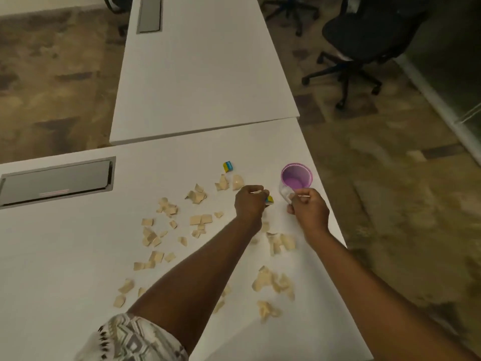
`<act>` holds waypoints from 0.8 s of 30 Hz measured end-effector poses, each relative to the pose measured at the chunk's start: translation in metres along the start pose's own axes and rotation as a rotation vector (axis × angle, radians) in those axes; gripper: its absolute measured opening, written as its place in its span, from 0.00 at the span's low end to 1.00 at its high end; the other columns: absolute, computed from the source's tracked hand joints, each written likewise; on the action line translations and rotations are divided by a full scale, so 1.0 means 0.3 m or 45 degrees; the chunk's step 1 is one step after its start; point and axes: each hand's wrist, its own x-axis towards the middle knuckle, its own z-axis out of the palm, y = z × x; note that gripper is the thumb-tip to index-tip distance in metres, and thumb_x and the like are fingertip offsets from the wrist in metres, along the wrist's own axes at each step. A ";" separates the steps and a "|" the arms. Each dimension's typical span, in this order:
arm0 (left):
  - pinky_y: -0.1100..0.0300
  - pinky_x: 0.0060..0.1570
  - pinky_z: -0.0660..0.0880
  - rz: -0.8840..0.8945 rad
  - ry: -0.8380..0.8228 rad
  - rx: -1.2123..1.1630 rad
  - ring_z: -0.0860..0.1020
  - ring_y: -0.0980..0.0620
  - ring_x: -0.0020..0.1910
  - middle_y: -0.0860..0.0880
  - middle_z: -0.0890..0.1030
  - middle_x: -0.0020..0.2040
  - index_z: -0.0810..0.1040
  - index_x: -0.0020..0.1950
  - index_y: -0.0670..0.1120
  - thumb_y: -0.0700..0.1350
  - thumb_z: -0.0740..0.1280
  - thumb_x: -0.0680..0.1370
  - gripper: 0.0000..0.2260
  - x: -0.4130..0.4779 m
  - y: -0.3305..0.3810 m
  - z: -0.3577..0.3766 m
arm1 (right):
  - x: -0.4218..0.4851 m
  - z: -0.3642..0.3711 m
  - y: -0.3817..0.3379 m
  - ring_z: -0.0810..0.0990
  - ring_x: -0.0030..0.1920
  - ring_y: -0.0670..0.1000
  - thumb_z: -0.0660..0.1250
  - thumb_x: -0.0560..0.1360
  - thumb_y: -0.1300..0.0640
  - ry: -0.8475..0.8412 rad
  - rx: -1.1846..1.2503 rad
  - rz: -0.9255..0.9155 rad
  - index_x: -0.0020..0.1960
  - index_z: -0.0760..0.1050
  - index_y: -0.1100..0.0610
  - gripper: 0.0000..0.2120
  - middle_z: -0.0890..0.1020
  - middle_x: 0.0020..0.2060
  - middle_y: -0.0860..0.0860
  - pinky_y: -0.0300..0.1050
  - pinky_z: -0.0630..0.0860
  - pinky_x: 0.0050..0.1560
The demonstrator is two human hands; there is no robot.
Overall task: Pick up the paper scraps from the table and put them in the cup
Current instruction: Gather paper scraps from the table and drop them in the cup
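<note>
A purple cup point(296, 178) stands near the right edge of the white table point(65, 256). My right hand point(309, 209) grips its handle side, just below the rim. My left hand point(251, 203) is closed to the left of the cup, pinching a blue and yellow scrap point(269, 199) that pokes out by the fingers. Several beige paper scraps point(197, 196) lie scattered over the table, from beside the cup down to the near edge, some hidden under my left forearm. Another blue and yellow scrap point(227, 166) lies farther back.
A grey cable hatch point(57, 181) is set into the table at the left. A second white table point(203, 69) adjoins at the back. Black office chairs point(364, 40) stand on the carpet to the right. The table's right edge runs close to the cup.
</note>
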 end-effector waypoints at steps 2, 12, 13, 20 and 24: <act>0.52 0.50 0.83 0.044 -0.029 0.074 0.83 0.45 0.47 0.45 0.83 0.48 0.81 0.49 0.45 0.39 0.72 0.73 0.06 0.031 0.045 0.089 | 0.080 -0.023 -0.017 0.85 0.33 0.48 0.73 0.74 0.52 0.039 -0.013 0.012 0.46 0.77 0.51 0.06 0.86 0.41 0.53 0.37 0.78 0.34; 0.54 0.54 0.80 0.249 -0.006 0.614 0.80 0.46 0.50 0.45 0.82 0.50 0.81 0.49 0.43 0.38 0.71 0.73 0.06 0.117 0.143 0.311 | 0.291 -0.031 -0.056 0.85 0.42 0.55 0.70 0.68 0.50 0.020 -0.261 0.081 0.43 0.77 0.52 0.07 0.86 0.39 0.53 0.49 0.83 0.45; 0.53 0.55 0.80 0.258 -0.026 0.653 0.81 0.44 0.50 0.44 0.82 0.49 0.81 0.48 0.42 0.39 0.70 0.74 0.04 0.119 0.144 0.316 | 0.295 -0.028 -0.060 0.85 0.42 0.56 0.69 0.68 0.51 0.018 -0.272 0.085 0.44 0.78 0.53 0.07 0.86 0.40 0.53 0.49 0.83 0.45; 0.49 0.56 0.79 0.245 -0.036 0.596 0.82 0.43 0.48 0.43 0.85 0.45 0.83 0.46 0.42 0.55 0.62 0.79 0.18 0.119 0.143 0.311 | 0.278 -0.044 -0.077 0.85 0.42 0.56 0.64 0.70 0.51 0.038 -0.301 0.047 0.46 0.79 0.51 0.08 0.86 0.41 0.53 0.51 0.83 0.48; 0.47 0.52 0.81 0.296 -0.044 0.608 0.82 0.46 0.44 0.47 0.83 0.41 0.81 0.42 0.46 0.57 0.61 0.78 0.17 0.089 0.136 0.263 | 0.210 -0.069 -0.069 0.85 0.42 0.56 0.65 0.70 0.50 -0.024 -0.261 -0.034 0.46 0.79 0.50 0.08 0.85 0.42 0.54 0.52 0.84 0.46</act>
